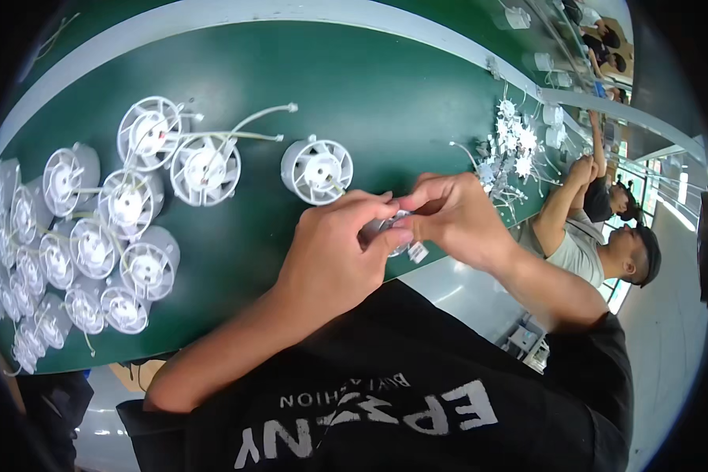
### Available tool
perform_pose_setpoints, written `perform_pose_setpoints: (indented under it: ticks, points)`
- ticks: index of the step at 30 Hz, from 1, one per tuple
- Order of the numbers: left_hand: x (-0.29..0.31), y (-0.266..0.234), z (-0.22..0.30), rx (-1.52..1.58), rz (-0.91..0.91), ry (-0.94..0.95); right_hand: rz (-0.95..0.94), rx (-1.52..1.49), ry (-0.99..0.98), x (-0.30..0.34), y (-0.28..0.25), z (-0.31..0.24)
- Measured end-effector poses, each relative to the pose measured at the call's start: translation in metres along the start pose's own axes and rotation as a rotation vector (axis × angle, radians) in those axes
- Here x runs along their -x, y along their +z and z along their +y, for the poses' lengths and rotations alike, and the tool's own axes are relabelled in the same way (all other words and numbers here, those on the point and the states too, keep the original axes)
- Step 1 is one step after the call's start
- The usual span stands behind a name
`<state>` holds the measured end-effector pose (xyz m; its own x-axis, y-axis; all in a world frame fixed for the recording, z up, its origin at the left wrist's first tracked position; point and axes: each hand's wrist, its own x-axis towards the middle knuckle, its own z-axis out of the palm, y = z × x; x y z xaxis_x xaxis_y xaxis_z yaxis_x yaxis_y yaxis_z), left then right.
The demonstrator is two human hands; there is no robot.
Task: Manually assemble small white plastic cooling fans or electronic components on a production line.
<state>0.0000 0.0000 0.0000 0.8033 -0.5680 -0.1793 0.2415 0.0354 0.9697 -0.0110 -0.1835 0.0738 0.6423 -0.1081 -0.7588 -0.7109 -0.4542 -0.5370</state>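
Observation:
Both my hands are closed around one small greyish-silver part in front of my chest, over the near edge of the green table. My left hand grips it from the left, and my right hand pinches it from the right with thumb and fingers. Most of the part is hidden by my fingers, so its kind does not show. A white plug hangs just below my fingertips. Just beyond my left hand stands a single white round fan housing, its spoked face turned up.
Many white fan housings crowd the left of the green table, some with cables sticking out. A heap of small white wired parts lies at the right. Beyond it, a co-worker in a cap sits with arms on the table.

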Motion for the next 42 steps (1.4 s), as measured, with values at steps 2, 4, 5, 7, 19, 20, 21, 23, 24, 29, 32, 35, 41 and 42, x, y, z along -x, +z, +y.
perform_pose_setpoints:
  ticks: [2, 4, 5, 7, 19, 20, 21, 23, 24, 29, 32, 35, 41, 42]
  points:
    - [0.003, -0.001, -0.001, -0.082, 0.032, 0.084, 0.099, -0.016, -0.097, 0.004, 0.009, 0.006]
    - [-0.001, -0.004, 0.004, -0.092, 0.0, 0.078, 0.095, -0.043, -0.075, 0.004, 0.002, 0.0]
    - [-0.003, -0.003, 0.012, -0.125, -0.041, 0.07, 0.07, -0.068, -0.059, 0.006, -0.004, -0.003]
    - [-0.005, -0.001, 0.015, -0.126, -0.065, 0.071, 0.113, -0.051, -0.125, 0.007, -0.007, 0.0]
    - [0.005, -0.048, 0.112, -0.885, -0.004, 0.654, 1.199, 0.148, -0.647, 0.025, -0.041, 0.143]
    - [-0.009, -0.057, 0.123, -0.874, 0.138, 0.669, 1.153, 0.174, -0.619, 0.028, -0.041, 0.152]
    - [-0.033, -0.067, 0.132, -0.867, 0.284, 0.687, 1.158, 0.143, -0.629, 0.024, -0.04, 0.155]
    - [-0.082, -0.096, 0.15, -0.742, 0.277, 0.433, 1.056, 0.329, -0.626, 0.021, -0.041, 0.148]
    - [-0.112, -0.122, 0.151, -0.823, 0.218, 0.359, 1.052, 0.308, -0.601, 0.022, -0.039, 0.141]
    - [-0.2, -0.216, 0.111, -1.255, 0.247, 0.241, 1.177, 0.366, -0.86, 0.008, -0.038, 0.141]
    - [-0.204, -0.244, 0.102, -1.324, 0.462, 0.235, 1.15, 0.157, -1.001, 0.012, -0.031, 0.136]
    - [-0.159, -0.157, 0.127, -1.52, 0.419, 0.66, 1.02, -0.536, -0.918, 0.004, 0.002, 0.137]
    - [-0.019, -0.006, 0.131, -0.927, -0.328, 0.344, 0.422, -0.903, -0.869, 0.008, 0.02, 0.087]
    - [-0.009, -0.002, 0.121, -0.72, -0.368, 0.191, 0.343, -0.838, -0.954, 0.01, 0.023, 0.071]
